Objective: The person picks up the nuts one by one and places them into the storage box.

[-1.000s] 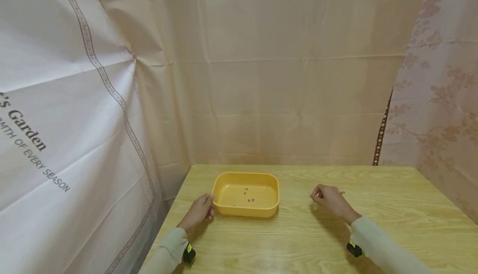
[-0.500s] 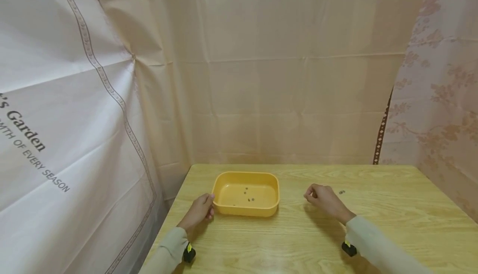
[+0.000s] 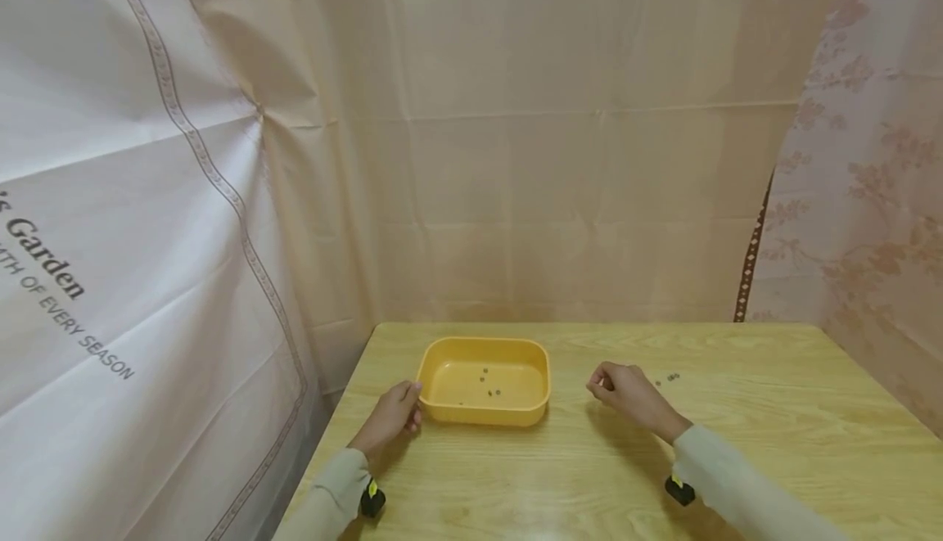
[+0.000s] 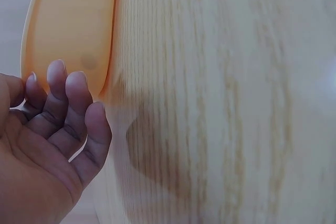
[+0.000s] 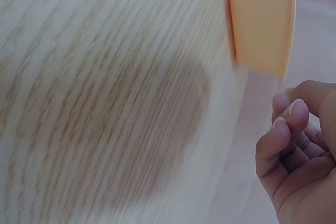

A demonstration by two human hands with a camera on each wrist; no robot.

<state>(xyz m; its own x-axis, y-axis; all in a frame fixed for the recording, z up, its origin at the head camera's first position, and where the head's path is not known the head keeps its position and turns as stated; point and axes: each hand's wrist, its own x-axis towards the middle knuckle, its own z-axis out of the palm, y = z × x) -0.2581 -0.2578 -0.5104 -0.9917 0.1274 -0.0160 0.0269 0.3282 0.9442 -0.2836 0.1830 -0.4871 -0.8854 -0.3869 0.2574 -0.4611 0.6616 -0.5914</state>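
left hand [image 3: 390,420]: it is resting on the counter [image 3: 737,451] at the left end of the yellow tray [image 3: 435,361], fingers [image 4: 73,93] lying close together and only slightly bent, their tips touching the tray's outer wall; it is steadying, not gripping.

yellow tray: it is sitting on the counter's near-left part, mouth up, with a few small dark pieces [image 3: 489,385] lying on its floor.

tray's long axis: it is running left to right across the counter, nearly parallel to the front edge, with the short ends facing the two hands.

right hand [image 3: 626,389]: it is hovering just above the counter to the right of the tray, apart from it, thumb and fingertips [image 5: 291,114] pressing together in a pinch; whether a small piece is sitting between them I cannot tell.

loose pieces [image 3: 669,377]: they are lying on the counter just beyond the right hand.

doing it well: judging by this layout, it is paying to keep the left fingers braced on the wall so the light tray is not sliding, and to keep the pinch tight and carry it fully over the rim before loosening.
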